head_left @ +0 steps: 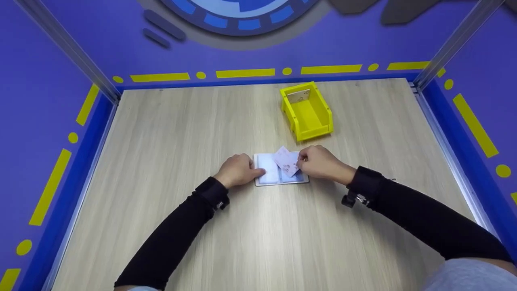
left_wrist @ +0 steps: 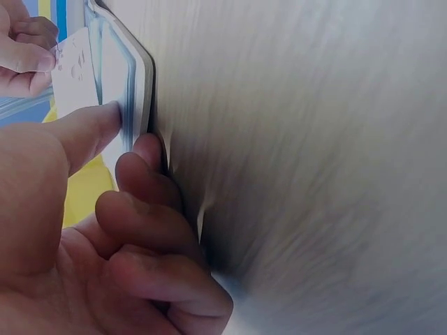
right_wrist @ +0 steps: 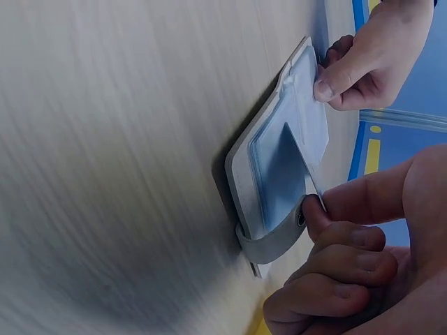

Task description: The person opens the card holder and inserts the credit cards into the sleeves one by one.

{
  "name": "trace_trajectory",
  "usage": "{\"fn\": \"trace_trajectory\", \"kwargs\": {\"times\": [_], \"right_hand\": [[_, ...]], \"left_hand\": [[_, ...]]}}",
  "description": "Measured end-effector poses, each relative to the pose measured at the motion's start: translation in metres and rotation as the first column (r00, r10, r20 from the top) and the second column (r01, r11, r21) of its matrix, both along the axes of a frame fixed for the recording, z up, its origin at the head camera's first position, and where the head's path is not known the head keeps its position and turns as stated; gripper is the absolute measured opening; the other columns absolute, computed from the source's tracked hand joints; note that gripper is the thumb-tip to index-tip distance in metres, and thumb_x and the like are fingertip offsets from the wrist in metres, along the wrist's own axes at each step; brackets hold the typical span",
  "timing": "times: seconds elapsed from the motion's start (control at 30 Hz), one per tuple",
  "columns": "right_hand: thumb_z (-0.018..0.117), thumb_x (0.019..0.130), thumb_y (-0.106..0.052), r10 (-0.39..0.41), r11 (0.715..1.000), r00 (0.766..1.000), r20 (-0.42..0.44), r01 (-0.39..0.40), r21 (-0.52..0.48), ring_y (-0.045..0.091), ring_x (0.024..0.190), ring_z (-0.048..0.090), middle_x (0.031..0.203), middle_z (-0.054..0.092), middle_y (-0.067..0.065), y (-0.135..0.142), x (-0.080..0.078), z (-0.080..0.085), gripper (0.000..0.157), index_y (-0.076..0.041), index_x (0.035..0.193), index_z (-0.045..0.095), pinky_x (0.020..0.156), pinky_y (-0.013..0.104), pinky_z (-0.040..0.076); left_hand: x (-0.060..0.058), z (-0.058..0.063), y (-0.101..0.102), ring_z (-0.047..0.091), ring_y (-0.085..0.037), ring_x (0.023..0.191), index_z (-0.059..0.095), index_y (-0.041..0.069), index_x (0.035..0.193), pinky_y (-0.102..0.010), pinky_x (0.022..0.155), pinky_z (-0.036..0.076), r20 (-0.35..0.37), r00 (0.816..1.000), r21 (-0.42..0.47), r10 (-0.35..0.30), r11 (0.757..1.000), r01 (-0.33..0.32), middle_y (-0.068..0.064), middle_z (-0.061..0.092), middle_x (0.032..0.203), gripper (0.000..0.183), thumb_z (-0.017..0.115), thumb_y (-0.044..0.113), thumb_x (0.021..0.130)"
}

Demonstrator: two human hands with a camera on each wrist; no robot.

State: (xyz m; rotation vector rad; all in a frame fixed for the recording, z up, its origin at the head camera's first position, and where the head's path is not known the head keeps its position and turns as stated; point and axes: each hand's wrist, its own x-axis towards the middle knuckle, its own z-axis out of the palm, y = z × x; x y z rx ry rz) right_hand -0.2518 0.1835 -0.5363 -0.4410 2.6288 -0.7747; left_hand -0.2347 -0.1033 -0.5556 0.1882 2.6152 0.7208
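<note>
A small card holder (head_left: 270,159) lies spread apart on the table, its clear plastic sleeves facing up. My left hand (head_left: 237,170) holds its left edge, thumb (left_wrist: 98,132) on the sleeve and fingers curled at the border. Over the right-hand page, my right hand (head_left: 321,161) pinches a pale pink printed card (head_left: 286,162) between thumb and index finger. The card stands tilted, its lower corner at the sleeves. In the right wrist view, a strap (right_wrist: 276,241) with a snap button curves up from the holder's edge beside the right fingers.
A yellow bin (head_left: 311,132) stands just beyond the holder, to the right, with a patterned pale piece (head_left: 298,96) against its back wall inside. Blue panels (head_left: 194,60) with yellow markings border the wood-grain table (head_left: 181,129) at the back and sides.
</note>
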Motion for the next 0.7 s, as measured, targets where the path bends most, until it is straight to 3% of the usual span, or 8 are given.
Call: {"fn": "trace_trajectory", "kwargs": {"times": [0.23, 0.27, 0.4, 0.47, 0.5, 0.7], "right_hand": [[0.066, 0.1, -0.021, 0.02, 1.0, 1.0, 0.016, -0.02, 0.011, 0.019, 0.074, 0.054, 0.08, 0.061, 0.002, -0.008, 0.0, 0.0, 0.02, -0.01, 0.086, 0.076, 0.068, 0.033, 0.039], [0.066, 0.1, -0.022, 0.022, 1.0, 1.0, 0.018, -0.023, 0.008, 0.018, 0.073, 0.054, 0.079, 0.06, 0.001, -0.009, 0.001, 0.0, 0.02, -0.01, 0.086, 0.076, 0.068, 0.033, 0.04], [0.067, 0.1, -0.022, 0.031, 1.0, 0.999, 0.017, -0.031, -0.006, 0.017, 0.07, 0.054, 0.075, 0.059, -0.001, -0.015, 0.003, -0.001, 0.021, -0.011, 0.084, 0.076, 0.066, 0.032, 0.041], [0.068, 0.1, -0.022, 0.038, 0.999, 0.999, 0.005, -0.038, -0.009, 0.017, 0.069, 0.055, 0.076, 0.06, -0.001, -0.017, 0.003, -0.003, 0.022, -0.012, 0.082, 0.076, 0.066, 0.032, 0.041], [0.068, 0.1, -0.022, 0.043, 0.999, 0.999, -0.003, -0.043, -0.01, 0.016, 0.069, 0.055, 0.076, 0.06, -0.001, -0.018, 0.003, -0.004, 0.022, -0.012, 0.082, 0.076, 0.065, 0.031, 0.041], [0.07, 0.099, -0.023, 0.069, 0.998, 0.997, -0.023, -0.069, 0.003, 0.016, 0.07, 0.056, 0.075, 0.062, -0.002, -0.024, 0.004, -0.003, 0.023, -0.013, 0.08, 0.078, 0.067, 0.031, 0.041]], "left_hand": [[0.0, -0.001, -0.001, 0.046, -0.015, 0.06, 0.053, 0.021, 0.061, -0.031, 0.058, 0.034, 0.004, 1.0, 0.006, 0.002, 1.0, -0.002, 0.009, 0.045, 0.059, 0.055, 0.079, 0.051, 0.099], [-0.002, -0.01, -0.004, 0.045, -0.013, 0.06, 0.053, 0.022, 0.061, -0.03, 0.058, 0.033, -0.019, 1.0, 0.028, -0.007, 1.0, 0.007, 0.01, 0.044, 0.059, 0.056, 0.078, 0.055, 0.098], [-0.002, -0.01, -0.004, 0.044, -0.013, 0.06, 0.053, 0.022, 0.061, -0.03, 0.058, 0.033, -0.028, 1.0, 0.037, -0.006, 0.999, 0.007, 0.01, 0.044, 0.06, 0.054, 0.078, 0.053, 0.098], [-0.001, -0.009, -0.003, 0.045, -0.013, 0.06, 0.054, 0.022, 0.061, -0.029, 0.057, 0.033, -0.036, 0.999, 0.032, -0.007, 0.999, 0.008, 0.01, 0.045, 0.06, 0.055, 0.078, 0.054, 0.098], [0.001, 0.0, 0.0, 0.046, -0.014, 0.06, 0.054, 0.021, 0.061, -0.03, 0.058, 0.034, -0.016, 1.0, 0.01, 0.001, 1.0, -0.001, 0.009, 0.046, 0.06, 0.054, 0.079, 0.05, 0.099], [0.001, 0.001, 0.002, 0.047, -0.015, 0.061, 0.054, 0.02, 0.061, -0.03, 0.058, 0.034, -0.023, 1.0, -0.008, 0.002, 1.0, -0.002, 0.008, 0.047, 0.062, 0.055, 0.079, 0.051, 0.099]]}}
